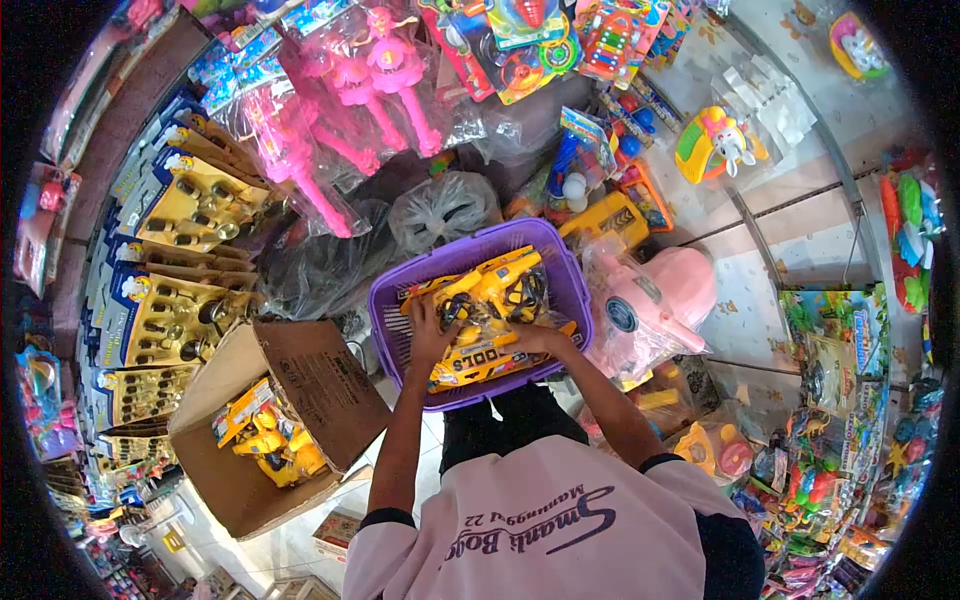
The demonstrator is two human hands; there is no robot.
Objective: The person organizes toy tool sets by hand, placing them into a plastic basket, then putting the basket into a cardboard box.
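A purple plastic basket (390, 300) sits in front of me, filled with yellow toy tool sets in clear wrap. My left hand (425, 335) grips the left end of a yellow pack marked TOOLS (478, 366) at the basket's near side. My right hand (540, 340) holds the same pack's right end. Another yellow toy pack (495, 280) lies behind it in the basket. My white shirt with dark cuffs (540, 520) fills the bottom of the view.
An open cardboard box (310, 375) at my left holds more yellow toys (262, 437). A bagged pink toy (655, 295) lies right of the basket. Pink wand toys (350, 90), yellow boxed sets (190, 200) and other packaged toys crowd all sides.
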